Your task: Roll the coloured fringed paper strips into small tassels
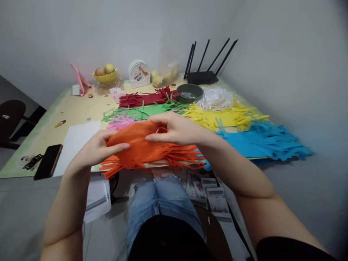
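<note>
Both hands are on the orange fringed sheet (141, 150), held up just over the near edge of the table (73, 108), above the person's lap. The left hand (99, 148) is clamped on the sheet's left end, thumb laid across the top and fingers tucked beneath. The right hand (178, 129) is closed on the upper edge near the middle, fingertips pinching down into the fold. The long axis runs left to right between the two hands, and the cut fringe trails off to the right and down past the table edge, on the right hand's side. Just behind sits a pink fringe (119, 122), then green strips (146, 110) and red strips (146, 98). Yellow strips (223, 116) and blue fringed sheets (258, 139) lie off to the right. A phone (48, 161) lies left of the left hand, beside a white sheet (76, 139).
</note>
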`<state>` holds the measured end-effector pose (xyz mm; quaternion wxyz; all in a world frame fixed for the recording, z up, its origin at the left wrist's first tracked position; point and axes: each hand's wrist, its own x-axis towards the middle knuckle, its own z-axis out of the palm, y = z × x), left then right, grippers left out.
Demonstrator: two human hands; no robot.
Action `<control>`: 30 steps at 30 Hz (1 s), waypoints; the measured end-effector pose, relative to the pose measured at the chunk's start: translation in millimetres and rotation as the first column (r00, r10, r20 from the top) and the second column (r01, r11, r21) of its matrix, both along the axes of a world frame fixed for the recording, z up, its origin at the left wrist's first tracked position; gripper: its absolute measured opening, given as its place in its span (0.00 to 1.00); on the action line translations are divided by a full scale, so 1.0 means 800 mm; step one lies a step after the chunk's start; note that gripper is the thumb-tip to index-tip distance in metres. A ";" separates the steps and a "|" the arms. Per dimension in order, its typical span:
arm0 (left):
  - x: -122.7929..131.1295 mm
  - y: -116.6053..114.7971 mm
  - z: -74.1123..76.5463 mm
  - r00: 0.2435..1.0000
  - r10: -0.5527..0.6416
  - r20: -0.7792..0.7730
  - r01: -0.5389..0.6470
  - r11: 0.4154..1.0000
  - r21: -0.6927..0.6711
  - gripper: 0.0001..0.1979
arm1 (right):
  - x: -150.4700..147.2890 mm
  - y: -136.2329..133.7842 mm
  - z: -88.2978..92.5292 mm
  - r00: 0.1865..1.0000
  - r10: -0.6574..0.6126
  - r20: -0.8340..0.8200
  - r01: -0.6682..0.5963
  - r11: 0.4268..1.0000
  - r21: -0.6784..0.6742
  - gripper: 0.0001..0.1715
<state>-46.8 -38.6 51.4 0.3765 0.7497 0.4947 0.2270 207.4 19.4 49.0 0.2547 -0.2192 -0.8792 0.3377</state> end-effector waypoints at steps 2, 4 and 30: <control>0.001 0.008 -0.010 0.986 0.126 0.113 -0.132 0.990 0.049 0.16 | 0.001 0.004 -0.002 0.999 -0.037 -0.020 0.037 0.999 -0.032 0.11; 0.002 0.013 -0.018 0.953 0.207 0.222 -0.226 0.972 0.066 0.15 | 0.001 0.009 -0.010 0.993 -0.105 -0.060 0.103 0.994 -0.043 0.09; -0.012 0.022 -0.036 0.980 0.073 0.184 -0.140 0.912 0.385 0.13 | 0.018 0.047 -0.047 0.970 -0.022 -0.242 0.019 1.000 -0.015 0.15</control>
